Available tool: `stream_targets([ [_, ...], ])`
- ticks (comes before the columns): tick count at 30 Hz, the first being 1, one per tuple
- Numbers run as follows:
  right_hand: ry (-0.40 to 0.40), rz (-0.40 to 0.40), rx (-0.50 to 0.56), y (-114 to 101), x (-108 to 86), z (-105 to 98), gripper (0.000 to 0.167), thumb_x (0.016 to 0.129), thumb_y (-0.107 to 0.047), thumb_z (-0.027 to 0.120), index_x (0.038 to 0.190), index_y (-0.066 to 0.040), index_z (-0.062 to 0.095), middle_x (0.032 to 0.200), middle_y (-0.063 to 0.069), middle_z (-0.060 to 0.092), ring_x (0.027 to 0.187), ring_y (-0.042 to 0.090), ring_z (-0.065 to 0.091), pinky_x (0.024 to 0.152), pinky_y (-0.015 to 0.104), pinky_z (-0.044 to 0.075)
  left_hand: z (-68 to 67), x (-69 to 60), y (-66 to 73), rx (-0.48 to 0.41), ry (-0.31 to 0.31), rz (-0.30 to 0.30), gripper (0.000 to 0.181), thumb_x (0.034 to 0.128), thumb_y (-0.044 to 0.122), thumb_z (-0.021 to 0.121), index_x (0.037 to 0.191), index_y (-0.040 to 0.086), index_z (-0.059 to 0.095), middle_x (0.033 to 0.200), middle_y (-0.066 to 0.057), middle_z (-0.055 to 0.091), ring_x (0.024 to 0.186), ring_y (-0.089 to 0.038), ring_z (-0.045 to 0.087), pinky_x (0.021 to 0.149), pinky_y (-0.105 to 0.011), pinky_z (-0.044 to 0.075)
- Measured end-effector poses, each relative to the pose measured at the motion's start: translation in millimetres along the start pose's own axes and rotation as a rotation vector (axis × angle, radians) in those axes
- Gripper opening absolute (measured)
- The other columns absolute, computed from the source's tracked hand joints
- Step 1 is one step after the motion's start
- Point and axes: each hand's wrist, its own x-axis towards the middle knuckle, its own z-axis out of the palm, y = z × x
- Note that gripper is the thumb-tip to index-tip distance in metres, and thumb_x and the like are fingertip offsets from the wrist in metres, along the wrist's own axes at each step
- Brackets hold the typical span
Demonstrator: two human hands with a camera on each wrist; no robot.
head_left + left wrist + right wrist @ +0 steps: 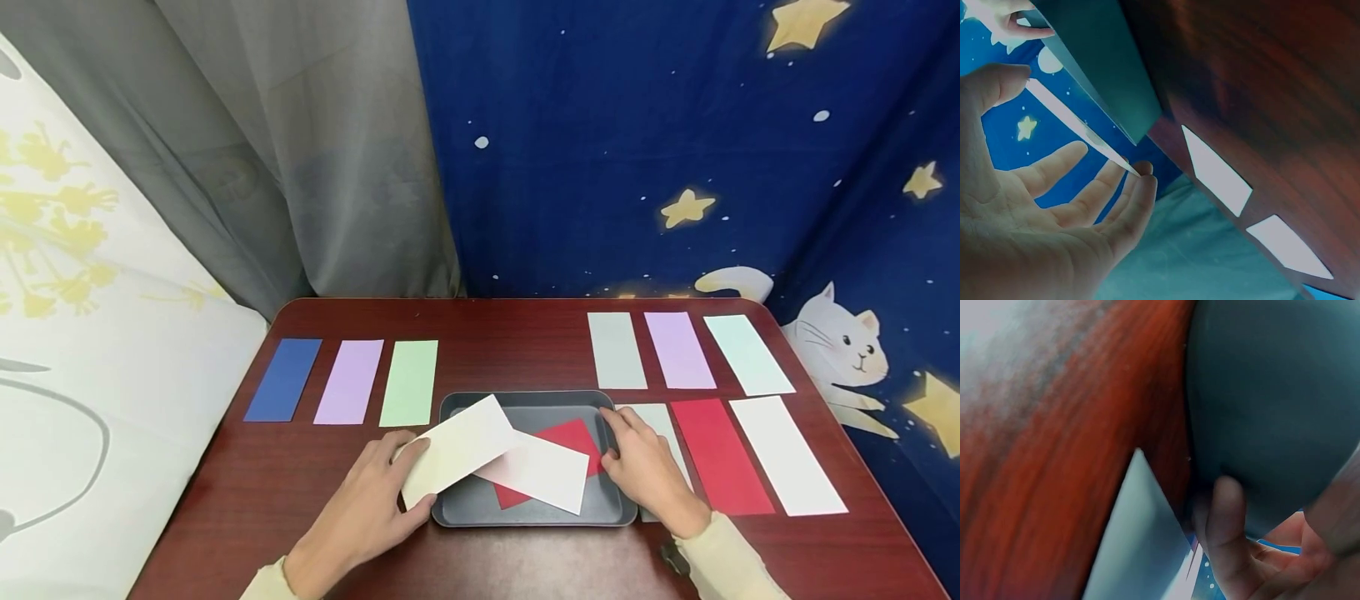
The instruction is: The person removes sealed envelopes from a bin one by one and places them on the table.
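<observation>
A pale cream card (pixel 461 450) is in my left hand (pixel 367 496), held between thumb and fingertips by its edges. It is tilted over the left part of a dark grey tray (pixel 536 518). In the left wrist view the card (pixel 1079 125) appears nearly edge-on. Inside the tray, a whitish card (pixel 547 475) lies across a red card (pixel 570 435), which it partly covers. My right hand (pixel 648 462) grips the tray's right rim; the right wrist view shows a finger (pixel 1227 512) against the tray wall.
Blue (pixel 283 380), purple (pixel 349 382) and green (pixel 409 383) cards lie in a row at left. At right are two rows, including a purple card (pixel 679 350), a red card (pixel 722 456) and a white card (pixel 787 456). A pale grey-green card (pixel 660 421) lies partly under my right hand.
</observation>
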Motion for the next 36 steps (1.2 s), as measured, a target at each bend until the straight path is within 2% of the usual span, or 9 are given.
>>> stream_targets([
  [9, 0.002, 0.0, 0.0, 0, -0.2, 1, 0.059, 0.081, 0.007, 0.078, 0.139, 0.011, 0.067, 0.117, 0.016, 0.066, 0.069, 0.014, 0.054, 0.055, 0.031, 0.047, -4.3, -25.0, 3.4, 0.063, 0.003, -0.157, 0.071, 0.0846, 0.031, 0.09, 0.145, 0.005, 0.065, 0.126, -0.011, 0.058, 0.102, -0.031, 0.062, 0.078, -0.047, 0.058],
  [14, 0.004, -0.006, 0.0, 1, -0.4, 1, 0.059, 0.081, 0.008, 0.078, 0.139, 0.011, 0.067, 0.118, 0.017, 0.067, 0.07, 0.014, 0.055, 0.055, 0.031, 0.046, -7.6, -36.5, 6.4, 0.059, -0.051, -0.262, 0.069, 0.0899, 0.032, 0.087, 0.149, 0.005, 0.063, 0.121, -0.01, 0.055, 0.093, -0.031, 0.06, 0.07, -0.046, 0.056],
  [18, -0.001, -0.001, 0.0, 0, -0.3, 1, 0.059, 0.081, 0.008, 0.078, 0.139, 0.011, 0.067, 0.118, 0.017, 0.067, 0.069, 0.014, 0.055, 0.055, 0.03, 0.046, -7.4, -44.4, 10.7, 0.054, -0.102, -0.374, 0.068, 0.0935, 0.035, 0.084, 0.15, 0.004, 0.061, 0.115, -0.011, 0.054, 0.087, -0.03, 0.06, 0.066, -0.048, 0.055],
  [23, -0.002, 0.001, -0.001, 0, 0.1, 0, 0.059, 0.081, 0.007, 0.079, 0.139, 0.011, 0.067, 0.118, 0.017, 0.067, 0.069, 0.014, 0.054, 0.055, 0.031, 0.047, -4.3, -50.8, 17.9, 0.063, -0.178, -0.523, 0.069, 0.0968, 0.042, 0.079, 0.153, 0.006, 0.059, 0.111, -0.011, 0.05, 0.081, -0.027, 0.055, 0.059, -0.049, 0.053],
  [27, -0.001, -0.001, 0.0, -1, 0.3, 0, 0.059, 0.081, 0.007, 0.078, 0.138, 0.011, 0.068, 0.117, 0.017, 0.067, 0.069, 0.015, 0.055, 0.055, 0.031, 0.047, -1.7, -50.9, 23.6, 0.082, -0.269, -0.622, 0.073, 0.0973, 0.047, 0.076, 0.154, 0.006, 0.059, 0.109, -0.017, 0.049, 0.077, -0.03, 0.055, 0.056, -0.051, 0.053],
  [32, 0.0, 0.003, 0.003, -1, 0.1, 1, 0.058, 0.081, 0.007, 0.079, 0.138, 0.011, 0.068, 0.116, 0.017, 0.067, 0.07, 0.016, 0.056, 0.055, 0.032, 0.047, 2.5, -50.1, 27.3, 0.083, -0.409, -0.697, 0.076, 0.0973, 0.053, 0.074, 0.154, 0.005, 0.058, 0.111, -0.025, 0.049, 0.081, -0.037, 0.059, 0.059, -0.057, 0.056],
  [36, 0.002, 0.003, 0.005, 0, 0.0, 1, 0.058, 0.081, 0.008, 0.079, 0.138, 0.011, 0.068, 0.117, 0.017, 0.067, 0.071, 0.016, 0.057, 0.056, 0.032, 0.048, 5.4, -49.0, 28.3, 0.097, -0.488, -0.721, 0.076, 0.0983, 0.056, 0.073, 0.151, 0.002, 0.059, 0.118, -0.033, 0.049, 0.088, -0.044, 0.06, 0.064, -0.061, 0.058],
])
